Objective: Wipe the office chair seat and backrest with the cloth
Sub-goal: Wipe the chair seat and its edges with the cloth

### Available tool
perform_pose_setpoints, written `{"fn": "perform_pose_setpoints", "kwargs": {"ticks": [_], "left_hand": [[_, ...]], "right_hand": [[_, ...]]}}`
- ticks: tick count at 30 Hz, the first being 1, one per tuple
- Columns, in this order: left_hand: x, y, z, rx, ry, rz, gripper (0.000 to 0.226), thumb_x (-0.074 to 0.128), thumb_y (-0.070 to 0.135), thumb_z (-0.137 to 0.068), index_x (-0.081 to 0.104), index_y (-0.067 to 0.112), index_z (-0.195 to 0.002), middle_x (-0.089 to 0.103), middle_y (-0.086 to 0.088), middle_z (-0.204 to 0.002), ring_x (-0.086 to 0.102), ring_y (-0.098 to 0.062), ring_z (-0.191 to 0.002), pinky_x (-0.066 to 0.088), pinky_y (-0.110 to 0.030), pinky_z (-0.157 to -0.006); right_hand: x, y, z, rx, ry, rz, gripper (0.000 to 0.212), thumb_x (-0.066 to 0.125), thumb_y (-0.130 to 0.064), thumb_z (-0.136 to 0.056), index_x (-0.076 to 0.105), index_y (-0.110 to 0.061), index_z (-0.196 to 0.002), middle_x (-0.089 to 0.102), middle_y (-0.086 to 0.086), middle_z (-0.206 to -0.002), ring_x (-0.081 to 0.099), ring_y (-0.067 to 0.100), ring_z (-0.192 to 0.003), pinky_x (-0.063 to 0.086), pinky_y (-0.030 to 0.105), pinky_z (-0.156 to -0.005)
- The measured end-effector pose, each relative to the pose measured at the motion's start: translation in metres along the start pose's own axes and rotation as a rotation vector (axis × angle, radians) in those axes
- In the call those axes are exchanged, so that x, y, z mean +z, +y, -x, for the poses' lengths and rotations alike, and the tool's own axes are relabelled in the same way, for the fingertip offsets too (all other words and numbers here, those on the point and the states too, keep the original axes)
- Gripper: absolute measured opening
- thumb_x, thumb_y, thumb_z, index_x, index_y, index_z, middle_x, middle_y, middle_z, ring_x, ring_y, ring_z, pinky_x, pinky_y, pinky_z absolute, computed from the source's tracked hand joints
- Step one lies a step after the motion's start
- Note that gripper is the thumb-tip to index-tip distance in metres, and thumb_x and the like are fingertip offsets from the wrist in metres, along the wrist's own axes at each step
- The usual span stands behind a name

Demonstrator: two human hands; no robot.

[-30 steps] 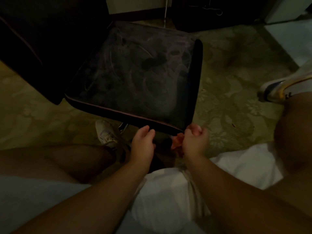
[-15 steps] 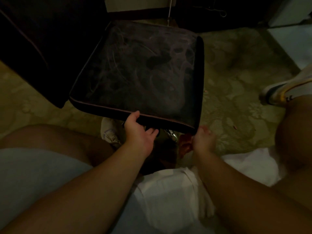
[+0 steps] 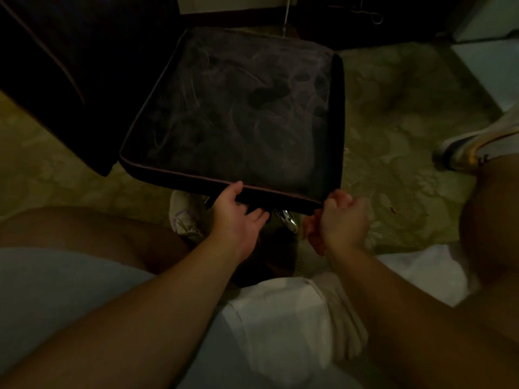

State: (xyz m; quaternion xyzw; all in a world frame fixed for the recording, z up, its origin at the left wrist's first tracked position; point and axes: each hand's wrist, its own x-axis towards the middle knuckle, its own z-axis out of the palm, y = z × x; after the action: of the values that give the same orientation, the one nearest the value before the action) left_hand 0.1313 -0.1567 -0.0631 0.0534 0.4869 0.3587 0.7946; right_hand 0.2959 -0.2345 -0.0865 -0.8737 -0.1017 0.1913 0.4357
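One chair seat (image 3: 238,113), dark, centre of frame; one dark backrest (image 3: 56,66) at upper left. Two hands at the seat's lower edge: left hand (image 3: 238,217), right hand (image 3: 341,223), with one reddish cloth (image 3: 311,234) showing at the right hand. Two shoes: one pale shoe (image 3: 184,214) below the seat, one striped shoe (image 3: 471,147) at right edge; one patterned carpet (image 3: 393,108).

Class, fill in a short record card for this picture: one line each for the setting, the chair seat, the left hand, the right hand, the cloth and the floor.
setting: dim room, seen from above by a seated person
chair seat: dark, square, swirled smear marks across its top
left hand: thumb on the seat's front edge, fingers reaching under it
right hand: curled round the cloth at the seat's front right corner
cloth: reddish, bunched, mostly hidden by the hand
floor: pale patterned carpet
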Motion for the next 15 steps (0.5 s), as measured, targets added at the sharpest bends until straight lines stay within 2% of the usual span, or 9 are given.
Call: {"fn": "perform_pose_setpoints", "kwargs": {"ticks": [2,4,6,8,9,10,11,12,15], "left_hand": [[0.002,-0.002,0.002,-0.010,-0.012,-0.031,0.052,0.058,0.034,-0.100,0.042,0.029,-0.149,0.044,-0.021,-0.158,0.045,-0.050,-0.142,0.037,-0.056,-0.116],[0.005,-0.003,0.004,-0.014,-0.017,-0.031,0.056,0.057,0.037,-0.101,0.039,0.028,-0.153,0.039,-0.022,-0.161,0.043,-0.051,-0.143,0.039,-0.055,-0.113],[0.007,0.002,0.007,-0.018,-0.001,0.005,0.071,0.058,0.040,-0.100,0.028,0.025,-0.163,0.030,-0.024,-0.166,0.040,-0.052,-0.145,0.037,-0.056,-0.117],[0.008,0.008,0.007,-0.032,0.017,0.059,0.078,0.061,0.042,-0.099,0.025,0.023,-0.165,0.026,-0.025,-0.167,0.039,-0.052,-0.146,0.036,-0.059,-0.119],[0.009,0.009,0.008,-0.036,0.023,0.080,0.079,0.062,0.044,-0.098,0.025,0.024,-0.165,0.027,-0.024,-0.167,0.039,-0.051,-0.146,0.036,-0.059,-0.118],[0.010,0.010,0.008,-0.031,0.038,0.095,0.078,0.062,0.044,-0.098,0.026,0.025,-0.165,0.030,-0.024,-0.166,0.041,-0.050,-0.145,0.038,-0.060,-0.116],[0.010,0.010,0.009,-0.016,0.067,0.104,0.076,0.062,0.043,-0.098,0.028,0.025,-0.164,0.035,-0.021,-0.164,0.043,-0.049,-0.144,0.039,-0.060,-0.114],[0.011,0.010,0.009,0.012,0.103,0.104,0.072,0.062,0.041,-0.098,0.032,0.026,-0.162,0.044,-0.018,-0.158,0.046,-0.047,-0.142,0.042,-0.059,-0.110],[0.011,0.019,0.010,0.150,0.214,0.046,0.061,0.064,0.036,-0.095,0.045,0.030,-0.153,0.057,-0.003,-0.133,0.051,-0.035,-0.138,0.046,-0.055,-0.103]], "right_hand": [[0.003,-0.002,0.017,-0.286,-0.130,0.154,0.014,0.067,-0.021,-0.095,0.054,-0.023,-0.102,0.055,-0.008,-0.088,0.054,0.006,-0.073,0.032,0.014,-0.057],[0.006,0.001,0.025,-0.431,-0.284,0.291,0.012,0.066,-0.028,-0.095,0.055,-0.027,-0.099,0.051,-0.014,-0.080,0.048,0.002,-0.067,0.028,0.016,-0.056],[0.002,0.003,0.014,-0.291,-0.225,0.233,0.010,0.065,-0.031,-0.097,0.065,-0.022,-0.102,0.059,-0.012,-0.081,0.062,0.013,-0.073,0.036,0.020,-0.055],[-0.012,0.003,-0.011,-0.018,-0.057,-0.036,0.015,0.063,-0.033,-0.095,0.068,-0.021,-0.104,0.071,-0.002,-0.080,0.075,0.024,-0.076,0.053,0.026,-0.054],[-0.020,-0.001,-0.023,0.058,-0.003,-0.152,0.019,0.061,-0.037,-0.093,0.067,-0.023,-0.103,0.075,0.004,-0.082,0.077,0.028,-0.074,0.062,0.037,-0.057],[-0.025,-0.004,-0.034,0.095,-0.001,-0.207,0.021,0.059,-0.040,-0.092,0.065,-0.023,-0.103,0.077,0.010,-0.083,0.077,0.033,-0.069,0.063,0.047,-0.056],[-0.026,-0.010,-0.041,0.090,-0.048,-0.213,0.021,0.056,-0.039,-0.095,0.064,-0.021,-0.103,0.077,0.014,-0.081,0.076,0.036,-0.063,0.061,0.048,-0.052],[-0.023,-0.015,-0.042,0.057,-0.115,-0.155,0.022,0.055,-0.036,-0.098,0.064,-0.017,-0.103,0.077,0.015,-0.079,0.074,0.037,-0.061,0.058,0.043,-0.049],[-0.006,-0.023,-0.023,-0.104,-0.146,0.125,0.034,0.065,-0.045,-0.097,0.061,-0.012,-0.106,0.071,0.006,-0.088,0.070,0.027,-0.078,0.054,0.036,-0.068]]}}
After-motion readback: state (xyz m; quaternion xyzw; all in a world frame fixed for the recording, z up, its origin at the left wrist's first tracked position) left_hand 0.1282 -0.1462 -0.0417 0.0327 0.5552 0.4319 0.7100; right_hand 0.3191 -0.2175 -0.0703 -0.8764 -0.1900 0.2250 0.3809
